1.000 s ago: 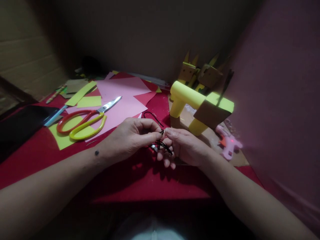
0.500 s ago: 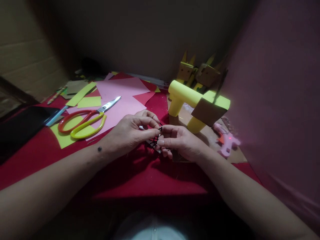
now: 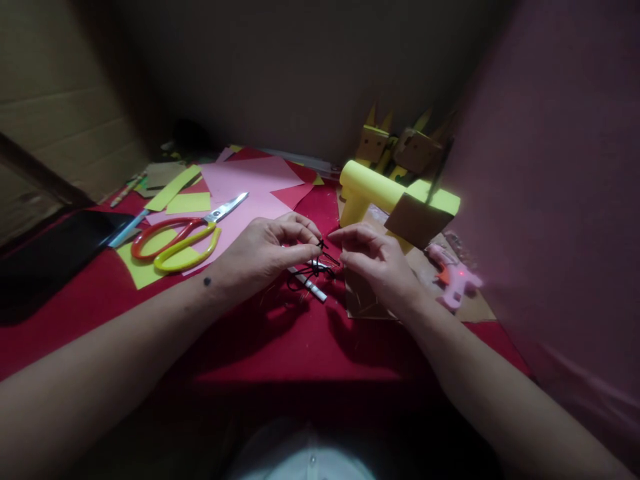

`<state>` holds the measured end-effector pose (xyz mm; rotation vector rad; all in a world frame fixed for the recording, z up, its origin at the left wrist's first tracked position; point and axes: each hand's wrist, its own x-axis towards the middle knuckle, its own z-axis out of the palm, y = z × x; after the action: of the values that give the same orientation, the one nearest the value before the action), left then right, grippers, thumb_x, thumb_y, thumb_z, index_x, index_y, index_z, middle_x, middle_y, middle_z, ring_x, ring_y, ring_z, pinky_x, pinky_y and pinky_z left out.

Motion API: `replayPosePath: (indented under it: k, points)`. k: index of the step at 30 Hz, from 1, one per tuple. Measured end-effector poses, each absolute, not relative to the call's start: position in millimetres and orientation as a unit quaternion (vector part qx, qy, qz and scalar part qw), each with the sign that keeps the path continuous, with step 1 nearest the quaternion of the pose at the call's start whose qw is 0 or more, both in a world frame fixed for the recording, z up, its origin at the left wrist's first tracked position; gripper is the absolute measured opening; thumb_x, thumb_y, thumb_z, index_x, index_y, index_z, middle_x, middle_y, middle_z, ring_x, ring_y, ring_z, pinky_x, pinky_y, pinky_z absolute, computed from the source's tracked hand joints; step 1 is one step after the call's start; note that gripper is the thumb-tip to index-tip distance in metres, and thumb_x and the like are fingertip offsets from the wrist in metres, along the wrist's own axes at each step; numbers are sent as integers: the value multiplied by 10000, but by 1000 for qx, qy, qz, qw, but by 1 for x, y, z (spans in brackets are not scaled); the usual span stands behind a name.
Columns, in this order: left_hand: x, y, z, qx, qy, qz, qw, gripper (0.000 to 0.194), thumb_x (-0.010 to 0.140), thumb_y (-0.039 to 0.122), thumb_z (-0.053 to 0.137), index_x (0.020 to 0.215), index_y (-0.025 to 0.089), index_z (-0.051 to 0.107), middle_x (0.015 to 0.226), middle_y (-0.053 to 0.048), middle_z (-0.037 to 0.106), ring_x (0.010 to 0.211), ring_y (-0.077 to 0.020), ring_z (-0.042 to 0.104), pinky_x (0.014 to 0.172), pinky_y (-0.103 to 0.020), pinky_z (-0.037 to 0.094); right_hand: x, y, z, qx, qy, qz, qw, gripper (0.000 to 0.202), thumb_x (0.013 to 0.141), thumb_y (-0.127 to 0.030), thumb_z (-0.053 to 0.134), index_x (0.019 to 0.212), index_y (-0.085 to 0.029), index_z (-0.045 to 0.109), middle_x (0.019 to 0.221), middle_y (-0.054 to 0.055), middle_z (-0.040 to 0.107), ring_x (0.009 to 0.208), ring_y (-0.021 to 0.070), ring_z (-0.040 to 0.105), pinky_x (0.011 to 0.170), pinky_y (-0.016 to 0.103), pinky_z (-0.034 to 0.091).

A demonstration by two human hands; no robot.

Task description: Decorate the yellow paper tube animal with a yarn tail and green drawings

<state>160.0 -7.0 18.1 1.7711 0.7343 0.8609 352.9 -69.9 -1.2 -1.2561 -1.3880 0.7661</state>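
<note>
My left hand [image 3: 273, 250] pinches a black cord [image 3: 320, 268] between thumb and fingertips, with loose loops of it hanging below. Just to the right, my right hand [image 3: 373, 257] has its thumb and index finger apart, close to the cord but holding nothing that I can see. Under the cord a thin white stick [image 3: 313, 289] lies on the red tablecloth. Beyond my right hand stands a yellow paper figure [image 3: 373, 185] with a rolled body and a cardboard box-shaped head.
Red-and-yellow-handled scissors [image 3: 175, 247] lie left on pink paper [image 3: 250, 177] and yellow pieces. A pink glue gun [image 3: 456, 280] with a lit red light rests on cardboard [image 3: 367, 300] at right. Two cardboard-headed figures [image 3: 375, 143] stand behind; a dark flat object [image 3: 55, 260] is far left.
My right hand has let go of the cord and drawn away to the right, its fingers opening. My left hand keeps its pinch; the loops and white stick now show. The view has shifted slightly.
</note>
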Motion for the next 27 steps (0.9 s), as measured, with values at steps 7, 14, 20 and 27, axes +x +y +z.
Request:
replayPosePath:
  k: [7, 14, 20, 27]
  points:
    - [161, -7, 14, 746, 294, 361, 477, 115, 762, 290, 752, 676, 224, 791, 955, -18, 700, 886, -178, 657, 788, -306, 506, 337, -75, -2, -527, -592, 288, 538, 209, 708, -347, 856, 841, -201, 789, 812, 15, 676, 793, 176, 626, 745, 329, 510]
    - [163, -10, 13, 750, 300, 354, 471, 119, 768, 281, 753, 673, 222, 793, 944, -32, 718, 903, -188, 668, 819, -307, 517, 329, -74, -4, -554, -532, 364, 527, 116, 698, -263, 805, 698, -176, 729, 663, -12, 710, 638, 134, 622, 625, 274, 487]
    - [162, -13, 16, 740, 306, 348, 487, 90, 770, 275, 771, 708, 221, 807, 931, -30, 724, 837, -173, 664, 749, -284, 530, 331, -73, -1, -544, -511, 406, 527, 144, 679, -275, 807, 655, -177, 705, 619, -28, 661, 595, 110, 556, 572, 250, 445]
    - [161, -15, 17, 714, 329, 339, 517, 100, 777, 295, 778, 746, 200, 785, 816, -14, 719, 746, -150, 640, 677, -250, 516, 332, -72, -4, -525, -464, 459, 546, 158, 639, -257, 808, 643, -188, 666, 566, -49, 615, 539, 98, 521, 541, 246, 414]
